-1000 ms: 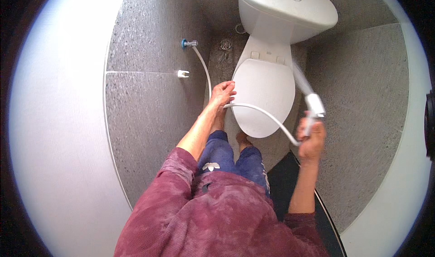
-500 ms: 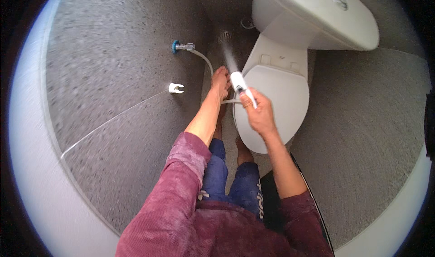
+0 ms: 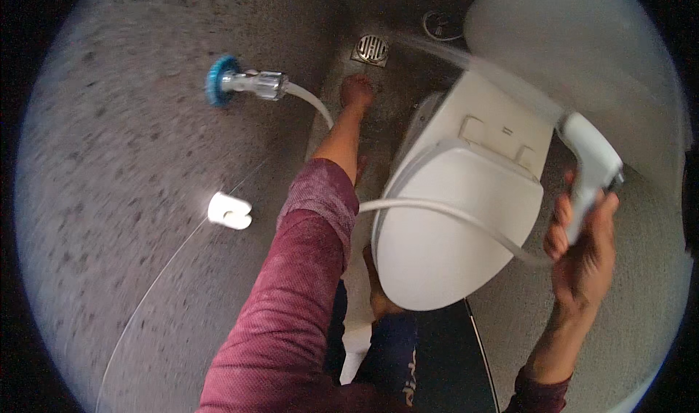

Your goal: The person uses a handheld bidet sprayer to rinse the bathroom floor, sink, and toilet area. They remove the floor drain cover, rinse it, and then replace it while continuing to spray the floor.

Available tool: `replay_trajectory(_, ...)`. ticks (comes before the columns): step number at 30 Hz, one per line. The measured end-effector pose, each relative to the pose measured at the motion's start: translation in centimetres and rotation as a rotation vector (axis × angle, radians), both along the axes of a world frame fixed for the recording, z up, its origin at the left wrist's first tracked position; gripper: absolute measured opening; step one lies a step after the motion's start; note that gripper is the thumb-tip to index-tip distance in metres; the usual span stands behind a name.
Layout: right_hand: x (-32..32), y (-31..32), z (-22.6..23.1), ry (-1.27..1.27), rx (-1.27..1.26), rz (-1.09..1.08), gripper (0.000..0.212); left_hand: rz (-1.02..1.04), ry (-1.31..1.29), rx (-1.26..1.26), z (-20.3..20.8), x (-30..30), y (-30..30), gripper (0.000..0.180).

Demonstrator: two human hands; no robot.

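Observation:
My right hand [image 3: 582,256] is closed round the handle of a white bidet sprayer [image 3: 593,147], held up to the right of the toilet. A jet of water [image 3: 502,82] streams from its head, past the back of the seat toward the far left floor. The pale hose [image 3: 444,208] crosses above the closed toilet lid [image 3: 451,238]. My left hand [image 3: 357,90] is low at the floor, just on the near side of a square metal drain [image 3: 370,50]. Its fingers look curled under; anything in them is hidden.
On the speckled grey wall at left are a chrome valve [image 3: 255,84] with a blue ring and a white sprayer holder [image 3: 230,211]. The toilet tank [image 3: 575,42] fills the back right. A coiled thin hose [image 3: 440,26] lies in the far corner.
My right hand has carried the sprayer right, from above the lid to beyond the toilet's right side. My left hand has moved farther out, closer to the drain. The view has shifted.

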State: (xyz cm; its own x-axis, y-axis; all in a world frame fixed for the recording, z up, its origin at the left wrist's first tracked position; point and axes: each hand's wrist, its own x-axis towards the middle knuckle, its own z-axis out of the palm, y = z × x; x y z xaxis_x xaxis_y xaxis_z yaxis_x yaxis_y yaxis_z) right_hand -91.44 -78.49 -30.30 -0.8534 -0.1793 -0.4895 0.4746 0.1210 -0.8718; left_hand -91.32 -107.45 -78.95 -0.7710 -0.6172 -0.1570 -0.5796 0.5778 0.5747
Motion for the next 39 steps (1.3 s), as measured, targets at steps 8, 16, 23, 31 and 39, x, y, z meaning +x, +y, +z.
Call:
replay_trajectory(8, -0.9, 1.3, -1.5, -0.007, -0.090, -0.036, 0.058, 0.025, -0.336, -0.015, -2.9, -6.3, -1.3, 0.022)
replay_trajectory(16, -3.5, 3.7, -2.0, -0.030, 0.023, 0.039, 0.063, 0.035, -0.280, -0.184, -6.2, -8.7, -2.2, 0.039)
replay_trajectory(23, -4.4, 2.4, -0.8, -0.082, 0.150, 0.016, 0.071, 0.012, -0.309, -0.016, -9.7, -7.4, -2.6, 0.048)
replay_trajectory(31, -5.5, 1.8, -1.5, -0.123, 0.023, 0.086, 0.076, 0.066, -0.194, -0.058, -5.6, -7.3, -0.2, 0.041)
replay_trajectory(39, -5.4, 1.4, -1.5, -0.088, 0.111, 0.000, 0.077, 0.247, -0.595, 0.332, -7.4, -12.0, 0.3, 0.045)
